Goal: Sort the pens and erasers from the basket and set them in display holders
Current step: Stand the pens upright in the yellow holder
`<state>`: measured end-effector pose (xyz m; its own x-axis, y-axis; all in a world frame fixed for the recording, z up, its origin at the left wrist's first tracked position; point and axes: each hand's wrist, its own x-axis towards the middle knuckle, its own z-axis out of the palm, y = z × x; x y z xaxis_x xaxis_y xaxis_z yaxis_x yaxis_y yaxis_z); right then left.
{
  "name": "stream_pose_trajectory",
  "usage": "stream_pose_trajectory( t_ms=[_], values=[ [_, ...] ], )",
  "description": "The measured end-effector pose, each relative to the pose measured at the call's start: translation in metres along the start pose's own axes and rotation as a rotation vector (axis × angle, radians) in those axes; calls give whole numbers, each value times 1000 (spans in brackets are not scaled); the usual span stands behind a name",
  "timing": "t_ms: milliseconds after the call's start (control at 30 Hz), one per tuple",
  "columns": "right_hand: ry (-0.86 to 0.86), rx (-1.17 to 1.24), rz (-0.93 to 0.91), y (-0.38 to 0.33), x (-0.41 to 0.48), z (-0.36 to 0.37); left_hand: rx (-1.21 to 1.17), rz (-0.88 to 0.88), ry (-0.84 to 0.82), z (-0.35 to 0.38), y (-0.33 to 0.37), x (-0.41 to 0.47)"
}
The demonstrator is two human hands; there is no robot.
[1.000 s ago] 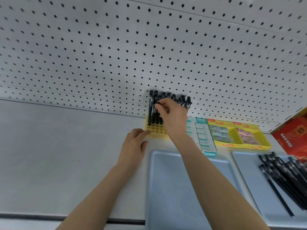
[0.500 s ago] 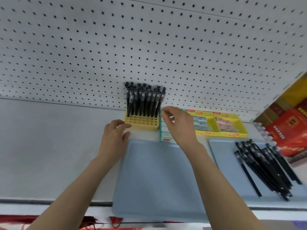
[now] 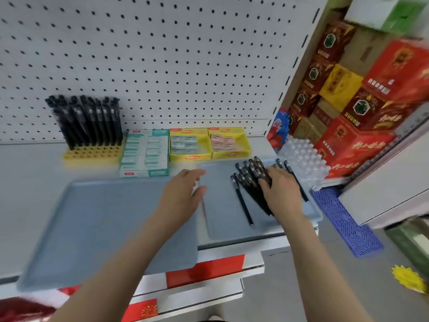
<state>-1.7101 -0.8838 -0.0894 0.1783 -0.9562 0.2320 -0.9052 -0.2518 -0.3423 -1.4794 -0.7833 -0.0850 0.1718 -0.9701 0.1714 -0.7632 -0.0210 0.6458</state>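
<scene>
Several loose black pens point(image 3: 249, 180) lie in a pile on the right grey tray point(image 3: 222, 221). My right hand point(image 3: 282, 194) rests on that pile, fingers spread over the pens, none lifted. My left hand point(image 3: 183, 194) hovers open and empty over the gap between the two trays. At the back left, a yellow pen holder point(image 3: 92, 155) stands against the wall with several black pens point(image 3: 90, 122) upright in its rear rows. Beside it sit a teal eraser box point(image 3: 145, 154) and two yellow eraser boxes point(image 3: 190, 157) point(image 3: 232, 155).
The left grey tray point(image 3: 92, 217) lies bare. A white pegboard point(image 3: 162, 54) backs the shelf. To the right are a pack of water bottles point(image 3: 304, 159), stacked red and yellow cartons point(image 3: 359, 140) and a blue plastic mat point(image 3: 346, 219).
My view swung right. My right hand left the pen holder and dropped onto the pen pile on the right tray. My left hand came off the holder and moved right.
</scene>
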Motion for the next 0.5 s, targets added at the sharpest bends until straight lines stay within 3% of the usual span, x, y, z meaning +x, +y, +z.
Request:
stream_pose_trajectory(
  t_ms=[200, 333, 500],
  values=[
    [-74, -28, -49, 21, 3, -1, 252, -69, -224, 63, 63, 13],
    [-114, -10, -139, 13, 0, 4, 403, -138, -177, 80, 84, 17],
    [-282, 65, -258, 6, 5, 0, 424, -252, -126, 91, 86, 24]
  ],
)
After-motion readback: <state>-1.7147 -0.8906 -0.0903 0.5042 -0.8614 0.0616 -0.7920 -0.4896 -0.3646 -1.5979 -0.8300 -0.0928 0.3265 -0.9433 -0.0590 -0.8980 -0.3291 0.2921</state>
